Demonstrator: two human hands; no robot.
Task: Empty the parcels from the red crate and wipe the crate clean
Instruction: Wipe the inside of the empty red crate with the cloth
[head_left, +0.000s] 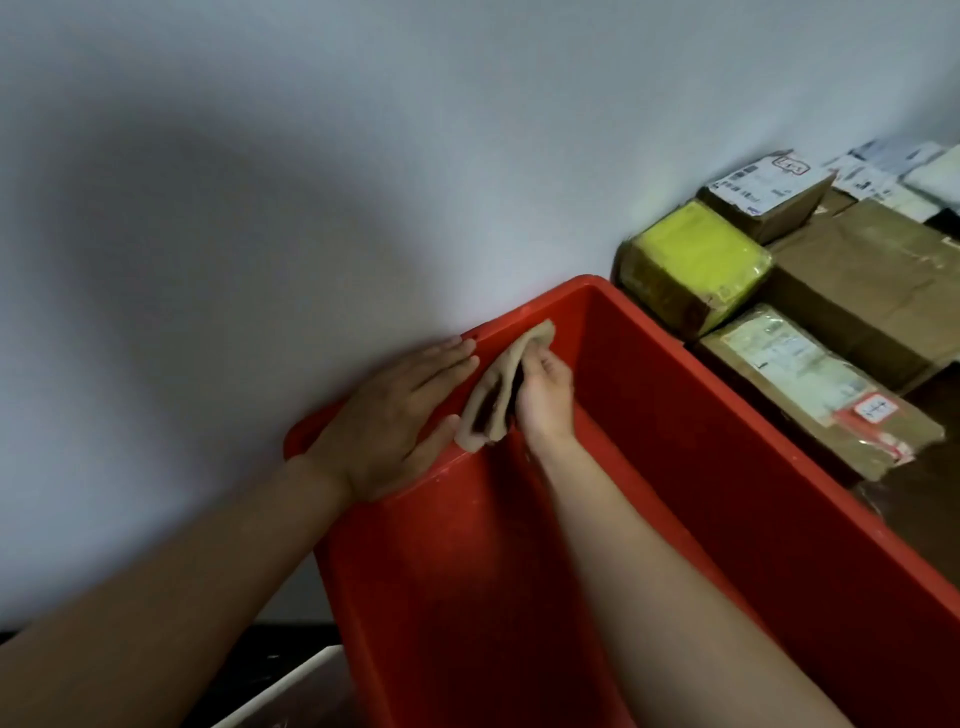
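Your red crate (675, 519) fills lower frame against pale wall (311, 156); visible inside holds no parcels, only your right hand and cloth. Parcels (878, 291) stacked just beside crate's right side: brown cartons, one yellow-wrapped (696, 260), several labelled. Your left hand (395, 415) flat on crate's far rim, fingers spread. Your right hand (545, 395) grip pinching beige cloth (498, 389) against inner wall near rim.

We're in what looks like a parcel storeroom or mailroom corner: right of the cloth-holding hand (545, 397), taped cardboard parcels (852, 291) w/ shipping labels sit packed together, incl. a yellow-wrapped one (696, 260). A bare white wall (363, 156) rises just beyond the grip.
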